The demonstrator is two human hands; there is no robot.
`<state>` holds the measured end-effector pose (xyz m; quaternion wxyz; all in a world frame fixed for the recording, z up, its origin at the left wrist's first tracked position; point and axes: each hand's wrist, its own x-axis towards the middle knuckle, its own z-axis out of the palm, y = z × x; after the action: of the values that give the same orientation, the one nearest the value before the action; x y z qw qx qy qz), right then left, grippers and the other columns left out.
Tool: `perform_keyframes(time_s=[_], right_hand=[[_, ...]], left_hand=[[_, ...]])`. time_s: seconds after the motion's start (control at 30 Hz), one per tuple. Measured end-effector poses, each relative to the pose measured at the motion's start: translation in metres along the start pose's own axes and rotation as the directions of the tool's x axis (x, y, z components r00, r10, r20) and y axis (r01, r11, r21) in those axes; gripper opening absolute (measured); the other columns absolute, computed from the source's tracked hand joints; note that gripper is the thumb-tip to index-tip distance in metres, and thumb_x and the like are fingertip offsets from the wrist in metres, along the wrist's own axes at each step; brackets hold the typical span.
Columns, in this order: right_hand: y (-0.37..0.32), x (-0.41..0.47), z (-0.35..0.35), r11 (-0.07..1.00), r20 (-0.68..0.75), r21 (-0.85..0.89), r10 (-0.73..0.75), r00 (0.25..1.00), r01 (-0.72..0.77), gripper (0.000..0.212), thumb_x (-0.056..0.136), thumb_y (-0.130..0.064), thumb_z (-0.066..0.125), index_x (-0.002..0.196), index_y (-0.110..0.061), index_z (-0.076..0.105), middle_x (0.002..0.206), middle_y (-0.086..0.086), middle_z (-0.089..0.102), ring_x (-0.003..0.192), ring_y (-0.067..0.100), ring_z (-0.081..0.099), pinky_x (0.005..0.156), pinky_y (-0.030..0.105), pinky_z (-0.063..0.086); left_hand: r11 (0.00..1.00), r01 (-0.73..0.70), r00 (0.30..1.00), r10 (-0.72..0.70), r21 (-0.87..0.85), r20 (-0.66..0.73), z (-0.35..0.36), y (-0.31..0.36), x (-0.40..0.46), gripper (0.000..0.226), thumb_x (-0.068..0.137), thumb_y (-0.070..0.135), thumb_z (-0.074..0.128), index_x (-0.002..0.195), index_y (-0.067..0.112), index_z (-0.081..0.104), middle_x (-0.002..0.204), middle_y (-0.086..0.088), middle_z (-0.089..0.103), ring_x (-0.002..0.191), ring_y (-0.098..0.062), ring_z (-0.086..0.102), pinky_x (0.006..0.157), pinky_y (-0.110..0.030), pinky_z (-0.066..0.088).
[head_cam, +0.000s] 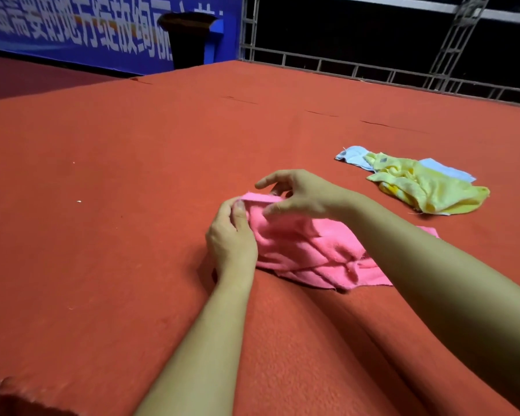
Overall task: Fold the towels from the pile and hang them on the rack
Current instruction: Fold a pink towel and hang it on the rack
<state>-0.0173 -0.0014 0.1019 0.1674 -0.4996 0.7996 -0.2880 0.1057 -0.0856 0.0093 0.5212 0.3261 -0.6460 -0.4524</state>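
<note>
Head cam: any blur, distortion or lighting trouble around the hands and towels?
Head view: wide-angle bend is plain, the red cloth surface bulging and its far edge curving. Light is even, with no glare and only soft shadow under the forearms. The left hand and right hand on the pink towel are slightly soft; the yellow towel reads clear; the blue banner is smeared.

A wide red felt-covered surface (132,175) is filling the foreground, thin slits showing in it. Beyond, a blue banner (72,28) with white lettering is hanging, a dark vase-shaped stand (188,37) sitting before it, metal truss railing (373,70) running against blackness.
</note>
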Motion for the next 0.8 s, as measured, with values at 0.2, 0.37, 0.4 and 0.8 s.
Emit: perform_keyframes(time_s=[0.2, 0.37, 0.4, 0.8], right_hand=[[0.037, -0.048, -0.016, 0.987, -0.151, -0.145, 0.052, 0.987, -0.074, 0.054, 0.082, 0.003, 0.054, 0.129, -0.021, 0.057, 0.101, -0.005, 0.067, 0.08, 0.013, 0.061, 0.071, 0.019, 0.046], [0.069, -0.066, -0.028, 0.97, -0.383, -0.18, 0.086, 0.92, -0.166, 0.047, 0.084, 0.0, 0.054, 0.127, -0.018, 0.059, 0.097, -0.006, 0.065, 0.085, 0.017, 0.064, 0.076, 0.023, 0.046], [0.07, -0.064, -0.027, 0.971, -0.406, -0.178, 0.077, 0.911, -0.161, 0.046, 0.085, -0.001, 0.055, 0.127, -0.019, 0.059, 0.096, -0.006, 0.065, 0.087, 0.017, 0.064, 0.079, 0.025, 0.047], [0.054, 0.021, 0.008, 0.998, -0.606, -0.002, 0.052, 0.794, -0.067, 0.051, 0.08, -0.021, 0.079, 0.127, -0.019, 0.06, 0.1, -0.002, 0.062, 0.091, 0.013, 0.057, 0.081, 0.019, 0.039]], left_hand=[[0.998, 0.044, 0.999, -0.045, -0.052, -0.023, -0.014, 0.004, 0.003, 0.028, 0.096, 0.027, 0.053, 0.106, 0.01, 0.072, 0.096, -0.01, 0.073, 0.088, -0.025, 0.064, 0.071, -0.02, 0.037], [0.998, 0.059, 0.998, -0.059, 0.013, 0.016, -0.058, 0.004, 0.021, 0.024, 0.098, 0.028, 0.057, 0.104, 0.01, 0.072, 0.088, 0.001, 0.066, 0.084, -0.017, 0.058, 0.07, -0.019, 0.037], [0.998, 0.02, 0.999, -0.022, 0.054, 0.041, -0.069, 0.002, 0.022, 0.023, 0.098, 0.028, 0.057, 0.103, 0.012, 0.072, 0.087, 0.004, 0.066, 0.084, -0.014, 0.058, 0.07, -0.019, 0.037], [0.922, -0.149, 0.98, 0.09, 0.357, 0.177, -0.145, -0.042, 0.059, 0.027, 0.09, 0.026, 0.069, 0.117, 0.027, 0.066, 0.087, 0.011, 0.065, 0.09, -0.025, 0.066, 0.082, -0.039, 0.051]])
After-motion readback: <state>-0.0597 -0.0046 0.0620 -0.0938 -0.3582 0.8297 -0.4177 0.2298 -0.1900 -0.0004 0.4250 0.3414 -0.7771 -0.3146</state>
